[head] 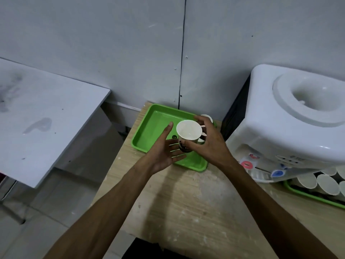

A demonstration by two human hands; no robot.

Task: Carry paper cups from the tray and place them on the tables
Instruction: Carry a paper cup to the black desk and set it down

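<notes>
Right hand (pixel 207 144) grips paper cup (pixel 188 134) above green tray (pixel 149 126).

Green tray (pixel 149 128) left half bare, water dispenser (pixel 291 116) crowding right, wall (pixel 130 53) close behind

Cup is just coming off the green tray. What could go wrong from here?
The right hand pinches the white paper cup by its side only; that grip could slip or crush it. A second paper cup sits right behind the fingers on the green plastic tray and could get knocked over.
</notes>
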